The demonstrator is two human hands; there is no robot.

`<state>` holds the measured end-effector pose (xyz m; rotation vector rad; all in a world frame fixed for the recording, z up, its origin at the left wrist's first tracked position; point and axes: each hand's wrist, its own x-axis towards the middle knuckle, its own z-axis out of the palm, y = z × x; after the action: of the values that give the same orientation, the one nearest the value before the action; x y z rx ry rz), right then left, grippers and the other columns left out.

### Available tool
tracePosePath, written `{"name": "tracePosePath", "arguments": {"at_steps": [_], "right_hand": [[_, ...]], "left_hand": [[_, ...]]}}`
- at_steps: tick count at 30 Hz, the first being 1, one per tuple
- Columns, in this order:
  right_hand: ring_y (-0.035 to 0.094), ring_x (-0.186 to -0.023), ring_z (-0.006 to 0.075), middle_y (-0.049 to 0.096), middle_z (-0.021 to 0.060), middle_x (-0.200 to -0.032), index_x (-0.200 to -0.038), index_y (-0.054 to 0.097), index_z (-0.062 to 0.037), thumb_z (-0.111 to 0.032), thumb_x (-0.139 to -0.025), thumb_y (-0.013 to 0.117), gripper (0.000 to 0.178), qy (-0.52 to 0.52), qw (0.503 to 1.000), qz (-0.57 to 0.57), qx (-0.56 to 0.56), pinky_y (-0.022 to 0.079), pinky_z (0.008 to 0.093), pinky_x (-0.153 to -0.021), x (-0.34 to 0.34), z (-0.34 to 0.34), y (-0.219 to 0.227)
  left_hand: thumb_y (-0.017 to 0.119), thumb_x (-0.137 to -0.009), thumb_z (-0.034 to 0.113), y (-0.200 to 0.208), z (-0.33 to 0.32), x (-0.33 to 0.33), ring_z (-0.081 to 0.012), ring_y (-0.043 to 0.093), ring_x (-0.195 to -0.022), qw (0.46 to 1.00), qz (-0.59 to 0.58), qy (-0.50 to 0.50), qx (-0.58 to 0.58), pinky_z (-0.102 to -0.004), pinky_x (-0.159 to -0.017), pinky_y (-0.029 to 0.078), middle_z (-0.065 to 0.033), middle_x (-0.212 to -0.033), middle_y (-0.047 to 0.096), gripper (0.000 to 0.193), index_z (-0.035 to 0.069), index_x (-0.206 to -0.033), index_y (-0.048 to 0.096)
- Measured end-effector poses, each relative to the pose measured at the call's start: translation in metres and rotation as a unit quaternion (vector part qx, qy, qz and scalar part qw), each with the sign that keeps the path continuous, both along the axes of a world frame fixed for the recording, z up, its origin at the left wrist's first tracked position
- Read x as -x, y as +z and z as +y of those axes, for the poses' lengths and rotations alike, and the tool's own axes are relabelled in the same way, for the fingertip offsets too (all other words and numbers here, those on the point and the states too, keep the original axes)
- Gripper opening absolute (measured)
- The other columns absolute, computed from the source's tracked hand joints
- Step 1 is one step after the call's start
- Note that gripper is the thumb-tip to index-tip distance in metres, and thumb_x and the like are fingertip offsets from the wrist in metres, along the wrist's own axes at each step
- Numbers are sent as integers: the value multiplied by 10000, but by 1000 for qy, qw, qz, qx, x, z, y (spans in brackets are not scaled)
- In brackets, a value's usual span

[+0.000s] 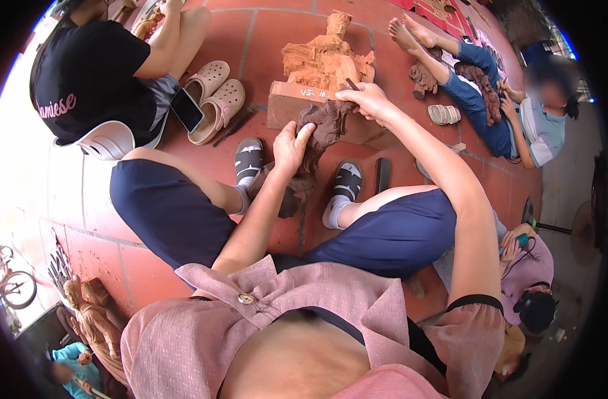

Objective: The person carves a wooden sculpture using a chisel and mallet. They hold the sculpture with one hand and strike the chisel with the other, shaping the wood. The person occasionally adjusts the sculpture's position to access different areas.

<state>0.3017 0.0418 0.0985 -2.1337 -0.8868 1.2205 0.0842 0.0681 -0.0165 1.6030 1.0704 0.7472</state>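
Between my knees is a dark brown wood carving with a lumpy, cut surface. My left hand is closed around its side, thumb resting on top. At its upper right, my right hand pinches a small dark tool; only a short end shows above the fingers, so its kind is unclear. The fingers of that hand are right by the carving's upper end. Just beyond both hands, an orange-toned carved wooden figure stands on a wooden block.
Pale clogs and a phone lie left on the red tiled floor. A dark flat bar is by my right foot. People sit at left and right, the right one with a carving. A wooden statue stands lower left.
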Motion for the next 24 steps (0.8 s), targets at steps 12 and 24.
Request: {"name": "tracePosePath", "arguments": {"at_steps": [12, 24], "right_hand": [[631, -680, 112, 693, 91, -856, -955, 673, 30, -402, -662, 823, 543, -7, 985, -168, -41, 498, 264, -627, 22, -41, 54], [535, -528, 62, 653, 59, -704, -1027, 676, 10, -512, -957, 475, 564, -30, 972, -107, -205, 416, 213, -496, -3, -54, 107]], "left_hand": [[698, -835, 358, -18, -23, -19, -199, 522, -646, 987, -144, -29, 63, -341, -647, 449, -138, -679, 568, 390, -8, -811, 565], [490, -960, 386, -72, 43, -6, -372, 589, -1048, 963, -118, 230, 74, -412, -905, 447, -227, -1123, 629, 446, 10, -1181, 583]]}}
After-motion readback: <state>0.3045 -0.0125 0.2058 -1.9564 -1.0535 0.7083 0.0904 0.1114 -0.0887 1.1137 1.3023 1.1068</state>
